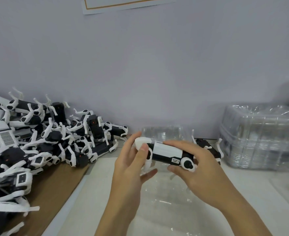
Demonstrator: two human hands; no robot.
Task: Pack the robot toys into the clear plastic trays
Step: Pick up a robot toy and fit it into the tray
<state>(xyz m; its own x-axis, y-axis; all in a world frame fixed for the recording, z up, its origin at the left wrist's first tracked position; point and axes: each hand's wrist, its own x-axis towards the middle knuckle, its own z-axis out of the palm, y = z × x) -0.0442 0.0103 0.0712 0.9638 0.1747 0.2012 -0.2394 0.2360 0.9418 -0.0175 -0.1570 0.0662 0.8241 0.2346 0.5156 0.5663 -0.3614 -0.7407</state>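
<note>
Directly under both hands lies a clear plastic tray [165,200] on the white table [252,184]; its moulded cavities are hard to read through the glare, and no toy can be made out in it. Beyond the fingertips a second clear tray [160,133] stands against the grey wall [140,65], contents not discernible. Well to the right of the right hand, a tall stack of clear trays [262,135] sits on the table; whether anything is inside cannot be told. Just past the right hand's knuckles, between that hand and the stack, another black-and-white toy [206,147] rests with white legs up. Left hand [131,160]: fingers loosely curled, thumb pressing on the white head end of the robot toy [167,153], lower fingers spread beneath a white leg. Right hand [196,166]: curled over the toy's rear, fingers across the top of the white back panel, thumb below by the black-and-white hip joint. Toy is held horizontal above the near tray, clear of the table. Far to the left of the left hand, a heap of robot toys [38,142], black bodies and white legs tangled, sits on brown cardboard [55,193]. High on the wall, a paper sheet with an orange border [123,4].
</note>
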